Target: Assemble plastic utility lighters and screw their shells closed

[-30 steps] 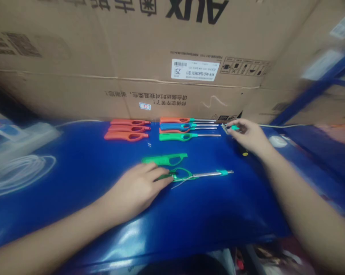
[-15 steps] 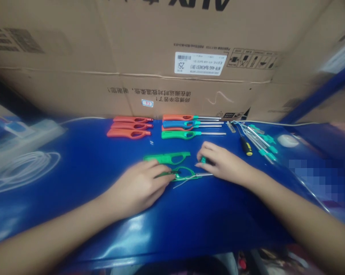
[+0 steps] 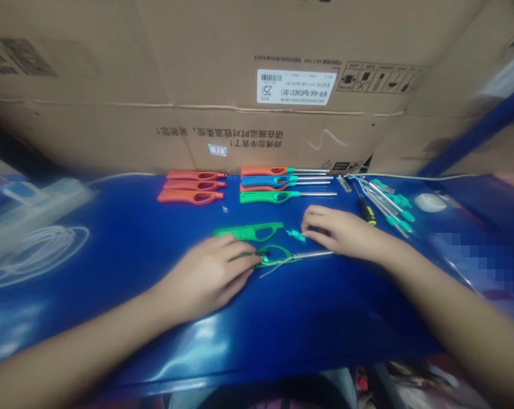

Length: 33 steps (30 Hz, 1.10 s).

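Note:
My left hand (image 3: 208, 275) rests on the blue table (image 3: 124, 250), its fingers pressed on the handle end of an open green lighter half (image 3: 276, 257) with a metal tube sticking out to the right. A second green shell half (image 3: 248, 231) lies just behind it. My right hand (image 3: 342, 232) lies over the metal tube, fingers curled. A small teal part (image 3: 296, 234) lies at its fingertips; I cannot tell whether they touch it.
Three orange lighter shells (image 3: 191, 186) and several assembled lighters (image 3: 278, 184) lie in rows at the back. Metal tubes with teal tips (image 3: 389, 204), a black-and-yellow screwdriver (image 3: 365, 210), a white coil of tubing (image 3: 33, 250) and a big cardboard box (image 3: 257, 85) surround them.
My right hand came back from the parts pile at the far right to the green lighter half. A small teal part now lies at its fingertips. My left hand stayed put.

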Available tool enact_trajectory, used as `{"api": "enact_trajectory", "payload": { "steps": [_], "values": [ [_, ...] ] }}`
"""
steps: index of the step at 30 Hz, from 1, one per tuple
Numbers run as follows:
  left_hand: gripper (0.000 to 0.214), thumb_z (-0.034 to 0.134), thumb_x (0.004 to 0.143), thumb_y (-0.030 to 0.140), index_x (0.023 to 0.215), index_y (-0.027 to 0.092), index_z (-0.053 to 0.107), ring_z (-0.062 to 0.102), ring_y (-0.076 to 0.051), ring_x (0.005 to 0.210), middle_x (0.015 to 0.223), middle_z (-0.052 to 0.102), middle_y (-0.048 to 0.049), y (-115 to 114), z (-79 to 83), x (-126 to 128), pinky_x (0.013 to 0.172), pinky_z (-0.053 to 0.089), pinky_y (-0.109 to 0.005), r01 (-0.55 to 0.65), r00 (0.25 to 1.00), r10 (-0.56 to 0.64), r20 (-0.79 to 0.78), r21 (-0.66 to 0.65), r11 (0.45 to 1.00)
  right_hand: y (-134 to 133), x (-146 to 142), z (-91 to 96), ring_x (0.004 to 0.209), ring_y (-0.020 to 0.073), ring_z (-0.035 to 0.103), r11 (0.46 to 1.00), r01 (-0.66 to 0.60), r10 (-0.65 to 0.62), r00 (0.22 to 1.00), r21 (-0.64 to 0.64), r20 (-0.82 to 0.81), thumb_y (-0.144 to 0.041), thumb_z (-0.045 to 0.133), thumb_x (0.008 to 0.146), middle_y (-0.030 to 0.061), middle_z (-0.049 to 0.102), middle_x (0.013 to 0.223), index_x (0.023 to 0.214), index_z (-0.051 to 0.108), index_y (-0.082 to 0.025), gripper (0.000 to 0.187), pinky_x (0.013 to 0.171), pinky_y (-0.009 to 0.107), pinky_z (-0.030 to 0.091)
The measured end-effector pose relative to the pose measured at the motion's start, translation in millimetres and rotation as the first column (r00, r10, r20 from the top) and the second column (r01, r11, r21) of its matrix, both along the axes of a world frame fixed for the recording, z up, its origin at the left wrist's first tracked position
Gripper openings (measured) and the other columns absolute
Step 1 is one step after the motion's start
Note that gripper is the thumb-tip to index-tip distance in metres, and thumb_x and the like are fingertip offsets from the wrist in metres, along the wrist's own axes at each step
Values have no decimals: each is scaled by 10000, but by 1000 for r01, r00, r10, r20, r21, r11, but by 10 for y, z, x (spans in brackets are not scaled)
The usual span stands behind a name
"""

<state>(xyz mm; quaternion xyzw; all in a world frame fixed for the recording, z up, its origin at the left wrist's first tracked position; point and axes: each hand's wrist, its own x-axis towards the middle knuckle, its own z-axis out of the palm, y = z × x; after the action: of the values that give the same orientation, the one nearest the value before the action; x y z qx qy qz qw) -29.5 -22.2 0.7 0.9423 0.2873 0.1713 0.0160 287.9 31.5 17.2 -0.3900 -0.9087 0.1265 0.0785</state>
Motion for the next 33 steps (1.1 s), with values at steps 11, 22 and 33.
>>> {"api": "enact_trajectory", "payload": {
  "steps": [11, 22, 33],
  "values": [
    [269, 508, 1008, 245, 1221, 238, 672, 631, -221, 1051, 1200, 698, -35, 15, 0, 15, 888, 539, -383, 1, 1000, -1, -1, -6, 1000, -95, -153, 22, 843, 179, 627, 989, 150, -150, 988, 9, -32, -442, 483, 1008, 30, 658, 1032, 1044, 613, -239, 244, 692, 296, 451],
    [275, 519, 999, 241, 1223, 235, 679, 638, -228, 1044, 1199, 700, -51, 15, 12, 17, 886, 544, -391, 3, 1000, -3, -2, -15, 1000, -66, -127, -48, 804, 192, 618, 971, 201, -206, 978, 127, 34, -352, 367, 1042, 64, 643, 1049, 1036, 584, -218, 255, 653, 298, 441],
    [286, 514, 994, 203, 1251, 209, 639, 626, -228, 1081, 1197, 692, -69, -13, 32, 47, 941, 532, -389, -5, 998, 13, 54, -134, 991, -116, -113, 18, 724, 137, 560, 997, 83, -83, 996, -4, -34, -333, 646, 919, 2, 631, 913, 909, 620, -220, 117, 629, 265, 398]
  ]
}}
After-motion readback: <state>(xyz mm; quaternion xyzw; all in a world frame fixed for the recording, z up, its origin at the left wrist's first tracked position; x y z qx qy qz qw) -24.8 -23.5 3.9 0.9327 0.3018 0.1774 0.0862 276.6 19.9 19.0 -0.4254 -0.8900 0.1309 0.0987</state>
